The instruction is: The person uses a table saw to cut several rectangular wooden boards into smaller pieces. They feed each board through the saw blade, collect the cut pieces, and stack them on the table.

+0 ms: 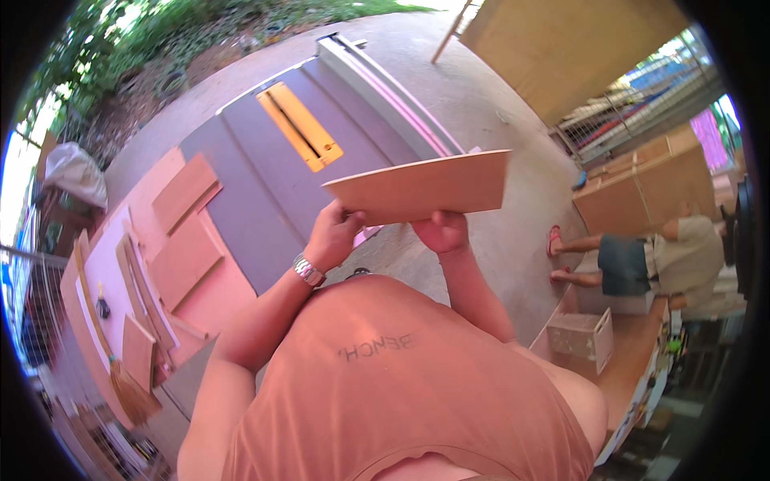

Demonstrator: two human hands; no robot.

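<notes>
A flat rectangular plywood panel is held up in front of me, tilted, above the near right corner of a table saw. My left hand grips its lower left corner, with the thumb on the near face; a metal watch circles that wrist. My right hand has hold of the lower edge right of the middle, thumb on the near face. The fingers behind the panel are partly hidden. On the saw top, the yellow throat plate lies left of the long metal fence.
Left of the saw, a pinkish table holds wooden boards, strips and a broom. At the right, another person stands by a workbench with a wooden box. A large plywood sheet stands at the back right.
</notes>
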